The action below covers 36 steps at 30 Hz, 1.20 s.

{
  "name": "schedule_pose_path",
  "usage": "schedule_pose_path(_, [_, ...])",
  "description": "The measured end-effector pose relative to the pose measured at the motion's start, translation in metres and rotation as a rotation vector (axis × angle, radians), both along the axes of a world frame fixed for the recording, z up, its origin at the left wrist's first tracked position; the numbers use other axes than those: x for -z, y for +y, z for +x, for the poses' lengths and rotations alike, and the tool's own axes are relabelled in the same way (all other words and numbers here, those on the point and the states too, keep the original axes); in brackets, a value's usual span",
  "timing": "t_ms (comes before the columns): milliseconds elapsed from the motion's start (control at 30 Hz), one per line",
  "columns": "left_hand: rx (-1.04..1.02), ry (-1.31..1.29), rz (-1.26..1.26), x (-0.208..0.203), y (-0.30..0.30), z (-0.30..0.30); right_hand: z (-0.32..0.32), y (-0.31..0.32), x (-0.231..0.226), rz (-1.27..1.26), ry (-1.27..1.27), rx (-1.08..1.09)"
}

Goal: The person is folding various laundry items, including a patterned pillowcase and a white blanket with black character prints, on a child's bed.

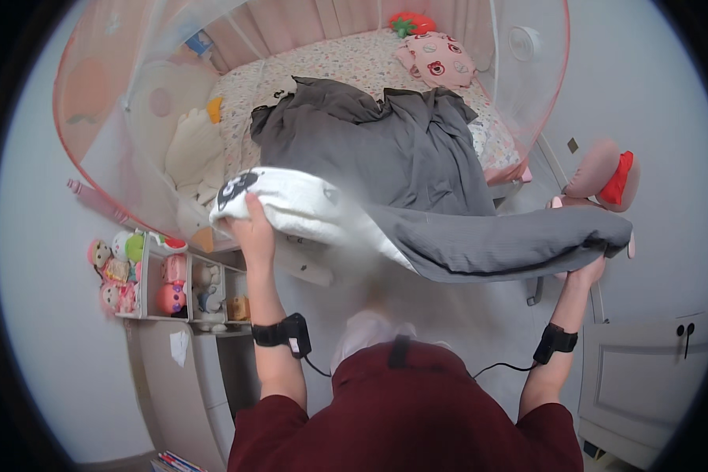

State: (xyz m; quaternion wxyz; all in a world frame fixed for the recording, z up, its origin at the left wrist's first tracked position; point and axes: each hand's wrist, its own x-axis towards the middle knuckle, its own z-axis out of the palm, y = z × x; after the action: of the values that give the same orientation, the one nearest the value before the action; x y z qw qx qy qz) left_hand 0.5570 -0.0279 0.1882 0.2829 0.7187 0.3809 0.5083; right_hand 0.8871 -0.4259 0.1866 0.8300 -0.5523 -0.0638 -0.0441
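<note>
My left hand (252,228) grips the white end of a folded cloth (307,206) that carries a black patch near the corner. My right hand (588,271) holds the grey end of the same cloth (519,240), mostly hidden beneath it. The cloth is stretched between both hands, raised in front of me, and its middle looks blurred. Behind it a crumpled dark grey sheet (385,145) lies on the bed (354,63), which has a light patterned cover. Black bands with cables sit on both my wrists.
A pink net canopy (102,118) surrounds the bed. A pink pillow (440,59), a red strawberry plush (411,23) and white plush toys (193,149) lie on it. A shelf of dolls (165,283) stands left, a pink-red plush (610,177) and a cabinet (653,370) right.
</note>
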Motion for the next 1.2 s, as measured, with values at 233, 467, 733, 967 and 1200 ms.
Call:
schedule_pose_path(233, [0.531,0.004,-0.321,-0.015,0.141,0.199,0.133,0.175,0.055,-0.024,-0.252,-0.044])
schedule_pose_path(467, [0.988,0.301,-0.568,0.095,0.244,0.328,0.266,0.381,0.119,-0.538,0.019,0.191])
schedule_pose_path(733, [0.436,0.881,-0.912,0.314,0.252,0.198,0.183,0.481,0.285,-1.045,0.271,-0.321])
schedule_pose_path(967, [0.170,0.290,-1.679,0.443,0.178,0.153,0.149,0.498,0.371,-1.415,0.215,-0.324])
schedule_pose_path(1200, [0.208,0.135,-1.462,0.554,0.163,0.090,0.145,0.536,0.413,-1.349,0.340,-0.101])
